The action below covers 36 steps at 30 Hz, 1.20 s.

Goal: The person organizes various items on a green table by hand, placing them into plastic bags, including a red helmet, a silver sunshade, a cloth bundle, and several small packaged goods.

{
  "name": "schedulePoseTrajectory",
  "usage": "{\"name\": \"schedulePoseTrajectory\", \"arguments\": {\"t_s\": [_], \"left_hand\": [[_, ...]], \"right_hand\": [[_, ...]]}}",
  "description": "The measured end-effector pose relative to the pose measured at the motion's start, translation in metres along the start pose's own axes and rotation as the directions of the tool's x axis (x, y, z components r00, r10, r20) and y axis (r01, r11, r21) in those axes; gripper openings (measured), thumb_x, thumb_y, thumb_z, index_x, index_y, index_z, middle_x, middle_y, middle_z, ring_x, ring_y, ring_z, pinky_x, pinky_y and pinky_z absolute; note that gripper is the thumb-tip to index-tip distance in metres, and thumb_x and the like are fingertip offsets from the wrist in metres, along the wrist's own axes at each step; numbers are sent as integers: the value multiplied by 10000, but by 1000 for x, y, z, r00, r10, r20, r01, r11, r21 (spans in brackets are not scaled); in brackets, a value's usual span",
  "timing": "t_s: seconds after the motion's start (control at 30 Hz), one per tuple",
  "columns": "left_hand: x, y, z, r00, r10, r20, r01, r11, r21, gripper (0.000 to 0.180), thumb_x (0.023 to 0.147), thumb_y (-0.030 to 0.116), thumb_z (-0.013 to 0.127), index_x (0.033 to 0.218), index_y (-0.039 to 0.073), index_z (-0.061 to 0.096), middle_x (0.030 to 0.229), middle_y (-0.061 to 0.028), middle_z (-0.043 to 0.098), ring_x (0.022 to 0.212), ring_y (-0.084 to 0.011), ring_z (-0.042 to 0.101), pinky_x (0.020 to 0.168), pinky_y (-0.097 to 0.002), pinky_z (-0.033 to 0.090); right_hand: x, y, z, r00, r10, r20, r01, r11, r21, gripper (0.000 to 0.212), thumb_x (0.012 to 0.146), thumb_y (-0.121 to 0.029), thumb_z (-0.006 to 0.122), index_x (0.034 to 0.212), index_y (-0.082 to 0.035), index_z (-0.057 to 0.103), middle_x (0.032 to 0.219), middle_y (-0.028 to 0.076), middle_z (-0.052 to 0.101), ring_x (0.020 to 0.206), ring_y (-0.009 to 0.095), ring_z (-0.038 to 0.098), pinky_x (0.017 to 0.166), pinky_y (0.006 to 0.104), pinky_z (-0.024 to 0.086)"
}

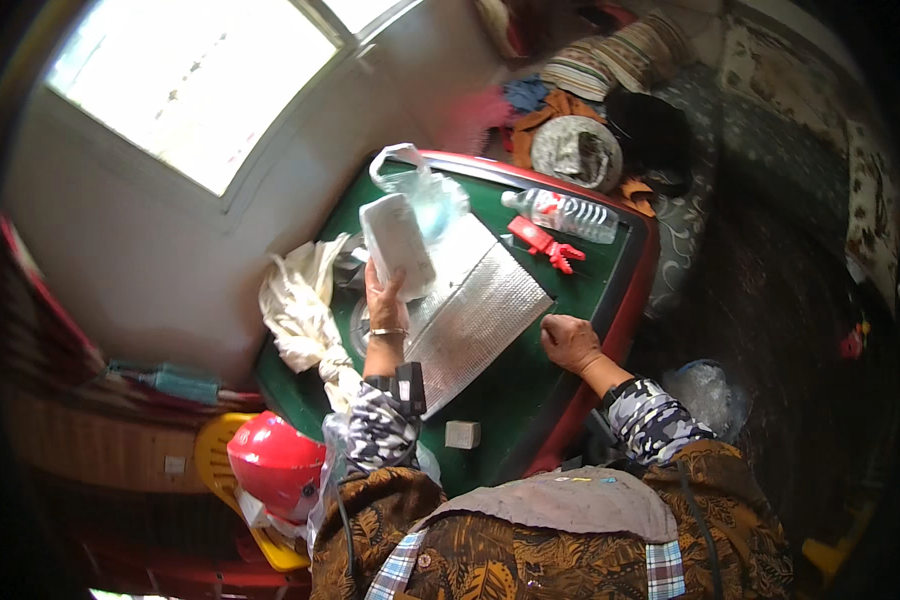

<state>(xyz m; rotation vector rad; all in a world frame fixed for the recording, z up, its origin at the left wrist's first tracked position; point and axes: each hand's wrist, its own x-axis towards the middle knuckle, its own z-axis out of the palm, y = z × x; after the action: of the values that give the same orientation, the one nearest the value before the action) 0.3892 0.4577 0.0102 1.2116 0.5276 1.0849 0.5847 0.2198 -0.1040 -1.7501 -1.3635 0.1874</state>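
Observation:
My left hand [385,292] reaches over the table and grips the lower end of a white rectangular plastic box [396,235], which is raised and tilted. Beneath it lies a silver foil bubble sheet [482,315] with a dark edge. Close to that sheet's right corner, my right hand [570,343] is closed, its fingers curled; what they hold, if anything, is hidden. A clear plastic bag [432,195] sits behind the box. To the left of my left hand is a bundle of cream cloth [300,315], knotted at its lower part.
The green table [515,400] has a red rim. On it are a clear bottle [573,216], a red clamp-like toy or tool [543,244] and a small pale block [462,434]. A red helmet [275,465] rests on a yellow chair [213,450] at left.

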Motion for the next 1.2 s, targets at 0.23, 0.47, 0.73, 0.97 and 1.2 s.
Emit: {"name": "schedulePoseTrajectory", "arguments": {"t_s": [0.23,0.47,0.73,0.97,1.2], "left_hand": [[-104,75,-6,979,44,-198,-127,893,-431,476,897,185,594,1324,50,433,1274,-70,536,1174,-235,501,1032,-396,354],[-210,115,1,991,-76,-113,-18,750,-661,440,956,293,450,1281,-4,450,1028,-145,584,829,-239,597,740,-364,530],[-301,116,-5,991,-21,129,105,726,-680,550,954,383,415,1306,-40,392,928,-196,581,613,-187,586,493,-282,482],[-339,58,-9,946,13,-323,79,960,270,496,1010,382,359,1198,-48,518,1072,-92,604,957,-162,556,870,-287,434],[-351,81,33,977,62,-206,76,796,600,503,991,436,386,1138,-24,526,935,-100,630,857,-153,571,763,-301,459]], "right_hand": [[-2,-3,0,987,110,114,-74,955,-287,368,807,-364,553,747,-18,663,838,229,638,792,412,627,762,484,508],[1,5,-2,990,45,133,-2,951,-309,360,805,-368,564,757,-25,662,814,236,643,795,422,627,761,493,506],[-10,-12,-21,904,-117,411,156,986,-62,264,786,-304,614,797,-47,674,753,204,644,758,351,645,705,423,516],[-63,-159,-49,584,-186,790,-629,512,585,493,918,-364,541,1266,-25,452,1077,117,609,937,207,608,738,341,526],[-93,-176,-35,555,-291,779,-640,448,624,569,872,-316,654,1306,-28,427,1151,75,579,1004,179,574,785,315,516]]}}
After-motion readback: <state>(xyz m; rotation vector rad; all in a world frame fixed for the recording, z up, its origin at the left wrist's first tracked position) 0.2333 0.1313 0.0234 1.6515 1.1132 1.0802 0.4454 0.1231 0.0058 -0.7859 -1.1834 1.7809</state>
